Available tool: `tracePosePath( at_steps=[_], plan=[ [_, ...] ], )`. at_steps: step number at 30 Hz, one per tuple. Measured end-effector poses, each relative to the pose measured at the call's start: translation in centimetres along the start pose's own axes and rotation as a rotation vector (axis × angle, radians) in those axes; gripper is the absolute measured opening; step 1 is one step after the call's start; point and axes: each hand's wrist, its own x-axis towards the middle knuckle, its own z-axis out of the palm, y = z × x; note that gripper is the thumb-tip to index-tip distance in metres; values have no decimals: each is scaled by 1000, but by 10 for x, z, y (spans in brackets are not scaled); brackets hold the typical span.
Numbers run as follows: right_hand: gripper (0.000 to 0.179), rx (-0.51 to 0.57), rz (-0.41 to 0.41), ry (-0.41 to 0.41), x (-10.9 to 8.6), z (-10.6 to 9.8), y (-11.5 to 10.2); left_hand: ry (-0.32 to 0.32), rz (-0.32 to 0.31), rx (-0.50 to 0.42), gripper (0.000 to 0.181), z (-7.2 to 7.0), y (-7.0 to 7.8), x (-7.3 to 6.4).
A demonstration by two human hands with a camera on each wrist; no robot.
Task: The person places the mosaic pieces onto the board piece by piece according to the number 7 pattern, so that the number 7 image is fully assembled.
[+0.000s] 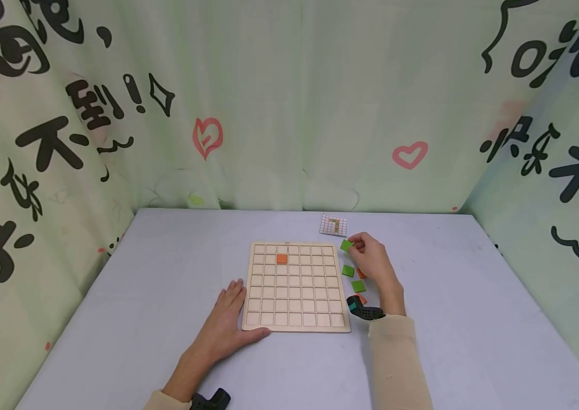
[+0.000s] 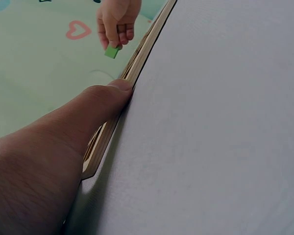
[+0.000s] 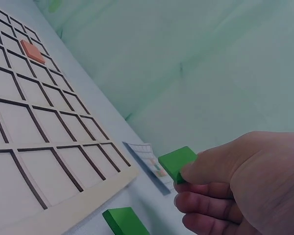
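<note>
A wooden grid board (image 1: pixel 294 291) lies on the table, with one orange square tile (image 1: pixel 281 259) in a cell of its second row from the back. My left hand (image 1: pixel 224 326) rests at the board's near left corner, fingers along the left side and thumb against the front edge. Beyond the board's right side, my right hand (image 1: pixel 374 262) pinches a green square tile (image 3: pixel 175 160) between thumb and fingers, held above the table in the right wrist view. Below that hand lie two loose green tiles (image 1: pixel 348 270) and two orange tiles (image 1: pixel 361 274), partly hidden.
A small printed card (image 1: pixel 333 224) with a coloured grid pattern lies behind the board's far right corner. The pale table (image 1: pixel 474 319) is enclosed by light green curtains (image 1: pixel 289 114) at the back and sides. Each wrist wears a black strap device (image 1: pixel 363 309).
</note>
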Motion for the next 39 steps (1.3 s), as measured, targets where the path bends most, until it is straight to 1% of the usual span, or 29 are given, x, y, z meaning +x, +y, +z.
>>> tracePosePath(
  at_steps=[8, 14, 25, 36, 39],
  plan=[
    [30, 9, -43, -11, 2, 5, -4, -6, -5, 8, 107, 0, 0, 1],
    [28, 19, -81, -36, 4, 9, -8, -13, -19, 6, 108, 0, 1, 2],
    [25, 24, -140, -53, 3, 17, -15, -17, -15, 1, 107, 1, -1, 3],
    [23, 23, -143, -86, 1, 27, -24, -12, -12, 2, 107, 1, -1, 2],
    [22, 19, -155, -94, 2, 30, -25, -11, -10, 4, 107, 1, -1, 1]
  ],
)
